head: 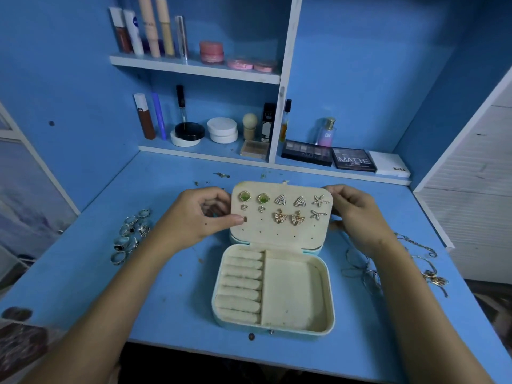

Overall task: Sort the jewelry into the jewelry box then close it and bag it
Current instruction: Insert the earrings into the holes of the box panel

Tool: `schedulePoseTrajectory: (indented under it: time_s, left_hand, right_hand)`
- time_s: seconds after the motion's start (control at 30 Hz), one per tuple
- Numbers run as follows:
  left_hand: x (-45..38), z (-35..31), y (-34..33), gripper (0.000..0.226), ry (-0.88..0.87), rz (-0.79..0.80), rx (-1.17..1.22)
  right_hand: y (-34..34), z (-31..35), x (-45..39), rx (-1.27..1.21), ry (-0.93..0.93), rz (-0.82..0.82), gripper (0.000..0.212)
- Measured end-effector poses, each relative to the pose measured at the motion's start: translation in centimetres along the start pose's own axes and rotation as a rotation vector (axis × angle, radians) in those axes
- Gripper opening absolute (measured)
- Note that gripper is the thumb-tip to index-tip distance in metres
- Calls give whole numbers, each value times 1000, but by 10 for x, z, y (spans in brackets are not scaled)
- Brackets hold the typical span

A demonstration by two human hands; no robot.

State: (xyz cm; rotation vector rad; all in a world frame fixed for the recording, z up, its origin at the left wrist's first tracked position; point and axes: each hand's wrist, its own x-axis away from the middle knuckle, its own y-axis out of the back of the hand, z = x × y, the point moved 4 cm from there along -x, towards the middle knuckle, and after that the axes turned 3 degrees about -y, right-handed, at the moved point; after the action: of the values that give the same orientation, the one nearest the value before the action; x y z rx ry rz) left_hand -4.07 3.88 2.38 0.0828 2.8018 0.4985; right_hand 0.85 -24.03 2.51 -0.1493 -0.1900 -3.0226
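Head view puts the open jewelry box (pixel 273 289) nearest me on the blue desk (pixel 171 300), ring rolls and side tray bare. I guess its raised lid (pixel 281 214) is propped so the peg holes face me. My left hand (pixel 199 217) pinches a small stud (pixel 245 218) against the lid's third row, while my right hand (pixel 357 214) curls round the lid's far edge, steadying it. Rings (pixel 131 234) wait left, chains (pixel 426 270) right.
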Motion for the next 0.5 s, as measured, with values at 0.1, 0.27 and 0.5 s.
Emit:
schedulePoseTrajectory:
  time_s: [0.1, 0.27, 0.5]
  left_hand:
    - [-5, 13, -1, 25, 15, -6, -8]
    - [-3, 32, -5, 39, 80, -26, -7]
    - [3, 37, -9, 19, 103, -40, -84]
  right_hand:
    - [-3, -4, 2, -65, 13, -24, 33]
    - [-4, -15, 3, -37, 28, -38, 31]
    - [-4, -20, 7, 19, 33, -82, 21]
